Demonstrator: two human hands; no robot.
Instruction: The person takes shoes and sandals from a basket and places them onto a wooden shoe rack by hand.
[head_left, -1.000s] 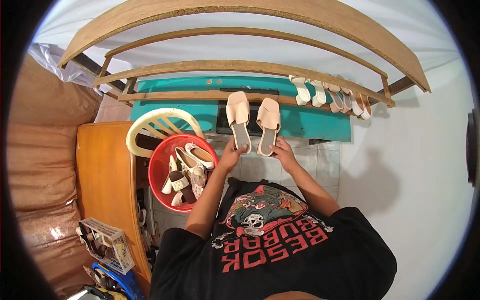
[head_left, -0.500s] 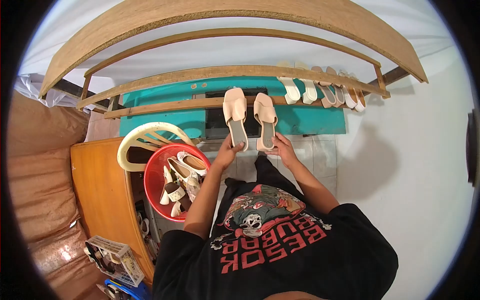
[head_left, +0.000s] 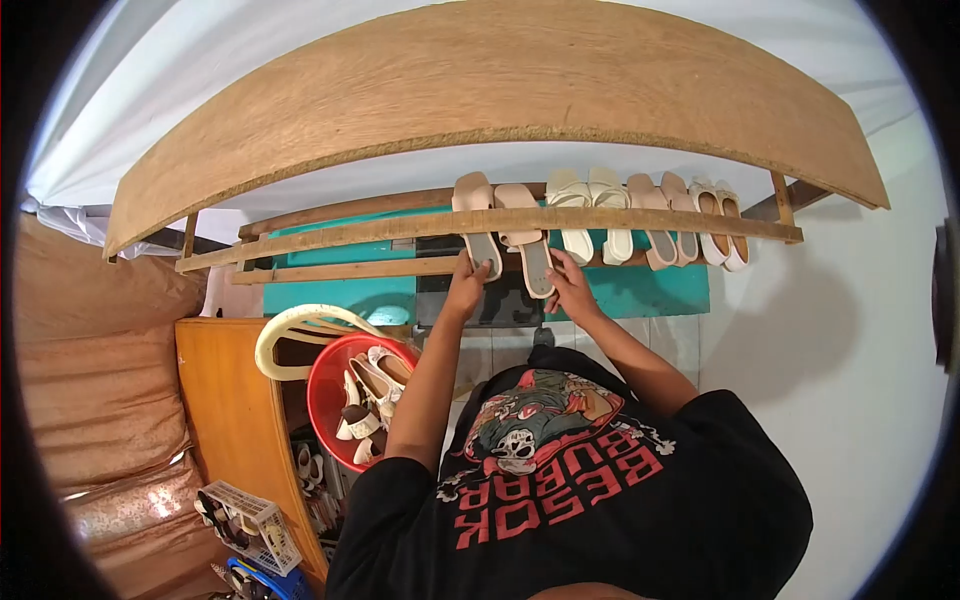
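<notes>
My left hand [head_left: 468, 286] grips the heel end of one beige slide sandal [head_left: 483, 250]. Its mate, another beige sandal [head_left: 536, 268], has its heel end in my right hand [head_left: 570, 288]. Both sandals lie over the front rail [head_left: 350, 240] of a wooden rack, toes pointing away from me. Just right of them on the rack stand white sandals [head_left: 577, 243], then a beige pair [head_left: 660, 247] and a pair of white shoes with brown insoles [head_left: 713, 240].
A wide wooden board [head_left: 480, 90] tops the rack. Below is a teal bench [head_left: 660, 292]. At left are a cream chair [head_left: 265, 350], a red basket [head_left: 325, 400] of shoes, an orange-brown cabinet [head_left: 230, 420], and a white crate [head_left: 285, 545] with shoes.
Both hands have moved forward with the sandals, which now reach over the rack's front rail beside the white pair. The view has shifted, showing more of the top board.
</notes>
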